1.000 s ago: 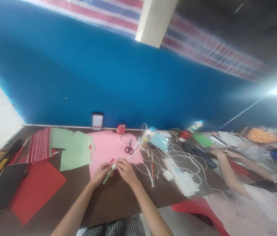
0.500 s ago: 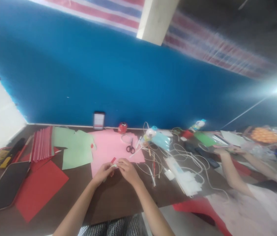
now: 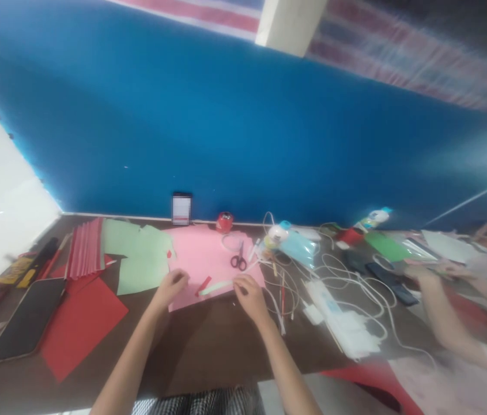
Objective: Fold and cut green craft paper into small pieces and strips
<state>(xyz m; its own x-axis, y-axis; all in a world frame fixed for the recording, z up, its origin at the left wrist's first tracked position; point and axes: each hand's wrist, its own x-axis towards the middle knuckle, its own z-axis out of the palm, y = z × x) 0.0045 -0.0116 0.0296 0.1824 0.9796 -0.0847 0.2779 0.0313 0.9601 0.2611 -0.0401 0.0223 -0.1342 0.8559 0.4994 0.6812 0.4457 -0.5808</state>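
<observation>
My left hand (image 3: 172, 286) rests with curled fingers on the near left edge of a pink paper sheet (image 3: 208, 253); nothing shows in it. My right hand (image 3: 246, 291) sits at the sheet's near right edge, its fingertips pinched at the right end of a pale green paper strip (image 3: 215, 286). The strip lies across the pink sheet between my hands. A short red paper strip (image 3: 203, 285) lies just left of it. Red-handled scissors (image 3: 238, 262) lie farther back on the pink sheet.
Green sheets (image 3: 139, 262), pleated red paper (image 3: 85, 253), a red sheet (image 3: 81, 325) and a dark tablet (image 3: 27, 320) lie to the left. White cables (image 3: 347, 282) and a power strip (image 3: 336, 314) lie right. Another person's arm (image 3: 442, 314) reaches in at far right.
My hands were together holding the green strip above the table; they have moved apart. The left hand let go, and the strip now lies flat on the pink sheet. The view shifted slightly.
</observation>
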